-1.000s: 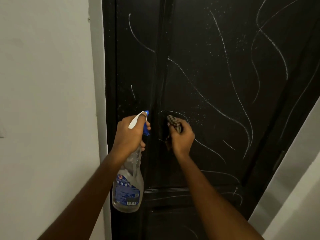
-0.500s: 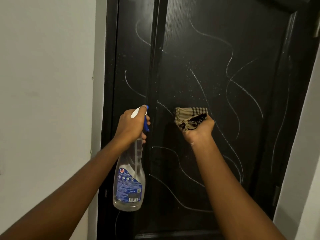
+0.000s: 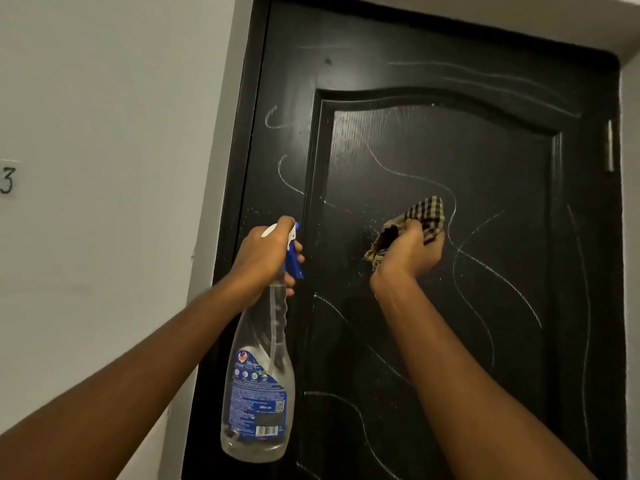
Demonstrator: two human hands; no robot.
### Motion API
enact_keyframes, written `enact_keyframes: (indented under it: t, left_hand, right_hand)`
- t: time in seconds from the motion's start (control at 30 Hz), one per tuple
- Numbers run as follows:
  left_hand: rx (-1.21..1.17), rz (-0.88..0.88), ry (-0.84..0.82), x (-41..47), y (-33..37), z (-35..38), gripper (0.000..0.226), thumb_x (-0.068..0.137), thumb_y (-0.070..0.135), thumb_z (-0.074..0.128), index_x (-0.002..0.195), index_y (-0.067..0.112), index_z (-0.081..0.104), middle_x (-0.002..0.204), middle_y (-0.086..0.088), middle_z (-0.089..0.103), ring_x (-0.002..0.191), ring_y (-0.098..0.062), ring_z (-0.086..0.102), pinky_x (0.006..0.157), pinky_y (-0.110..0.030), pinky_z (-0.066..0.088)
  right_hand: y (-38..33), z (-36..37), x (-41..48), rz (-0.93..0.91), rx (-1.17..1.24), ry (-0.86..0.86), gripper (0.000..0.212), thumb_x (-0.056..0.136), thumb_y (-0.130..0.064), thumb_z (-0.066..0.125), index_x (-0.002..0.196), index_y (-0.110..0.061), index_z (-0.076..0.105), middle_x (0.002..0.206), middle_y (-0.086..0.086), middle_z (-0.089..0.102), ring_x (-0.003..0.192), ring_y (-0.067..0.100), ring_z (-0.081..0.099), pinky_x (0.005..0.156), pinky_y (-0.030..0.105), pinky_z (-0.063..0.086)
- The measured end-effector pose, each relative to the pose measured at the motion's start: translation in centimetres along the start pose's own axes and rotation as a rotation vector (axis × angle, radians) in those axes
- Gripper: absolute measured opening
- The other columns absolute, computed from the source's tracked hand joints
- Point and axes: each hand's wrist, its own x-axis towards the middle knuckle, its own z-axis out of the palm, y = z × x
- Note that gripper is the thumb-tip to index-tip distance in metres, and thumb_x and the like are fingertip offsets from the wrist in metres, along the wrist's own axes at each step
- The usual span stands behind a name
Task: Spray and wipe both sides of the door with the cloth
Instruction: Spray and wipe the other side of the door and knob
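- Now the right hand (image 3: 408, 254) grips a bunched checked cloth (image 3: 427, 216), its fingers curled round it, and presses it against the black door (image 3: 450, 323) near the middle of the raised panel. Half a second ago the cloth sat closer to the panel's left edge.
- The left hand (image 3: 263, 258) holds the clear spray bottle (image 3: 259, 393) with its fingers wrapped round the neck and blue trigger. The bottle hangs in front of the door's left stile, as before.
- White scrawled lines (image 3: 498, 275) wander over the door, and one loops just right of the cloth. Fine droplets speckle the panel left of the cloth.
- The view has lifted, so the panel's arched top and a metal hinge (image 3: 609, 147) on the door's right edge now show.
- Left of the door stands a pale wall (image 3: 104, 98) bearing a handwritten 3 (image 3: 7, 181).
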Motion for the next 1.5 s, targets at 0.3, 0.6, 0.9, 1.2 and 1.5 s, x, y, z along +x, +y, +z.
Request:
enact_keyframes:
  t: [0.3,0.6,0.9,1.2,1.5]
  left_hand:
    - [0.042,0.246,-0.035,6.7,6.3,-1.9,0.051,0.103,0.047,0.037,0.097,0.004,0.065,0.087,-0.014,0.068,0.068,-0.026,0.063,0.050,-0.027,0.052]
    - [-0.123,0.378,-0.086,12.9,14.4,-2.8,0.038,0.101,0.043,0.038,0.090,0.012,0.058,0.080,-0.007,0.060,0.076,-0.023,0.060,0.048,-0.024,0.049]
    - [-0.071,0.409,0.007,15.3,17.9,-2.9,0.043,0.101,0.048,0.033,0.100,0.013,0.057,0.082,-0.006,0.057,0.065,-0.016,0.056,0.046,-0.020,0.050]
    - [0.005,0.432,0.110,15.2,19.0,0.8,0.047,0.100,0.048,0.036,0.112,0.010,0.061,0.091,-0.008,0.062,0.066,-0.015,0.059,0.046,-0.019,0.051]
    - [0.110,0.452,0.204,12.4,20.4,9.8,0.039,0.101,0.047,0.034,0.104,0.016,0.058,0.088,-0.005,0.058,0.073,-0.016,0.056,0.054,-0.025,0.050]
  right_hand:
    - [0.5,7.8,4.3,-0.787,-0.230,-0.161,0.046,0.089,-0.009,0.064,0.135,-0.013,0.059,0.127,0.004,0.066,0.120,0.017,0.062,0.101,0.037,0.053]
    - [0.7,14.0,7.9,-0.974,-0.227,-0.177,0.051,0.089,-0.013,0.064,0.140,-0.008,0.056,0.137,0.010,0.061,0.133,0.028,0.054,0.107,0.050,0.049]
    - [-0.7,15.4,10.5,-1.147,-0.278,-0.273,0.050,0.088,-0.011,0.061,0.137,-0.007,0.057,0.135,0.012,0.061,0.133,0.034,0.053,0.108,0.053,0.046]
    - [-2.7,12.8,14.4,-1.155,-0.297,-0.341,0.050,0.088,-0.011,0.060,0.137,-0.007,0.056,0.135,0.013,0.060,0.133,0.034,0.052,0.109,0.052,0.045]
    - [-7.3,5.1,22.2,-1.196,-0.324,-0.451,0.051,0.089,-0.006,0.061,0.140,-0.006,0.055,0.142,0.014,0.057,0.142,0.034,0.044,0.117,0.052,0.038]
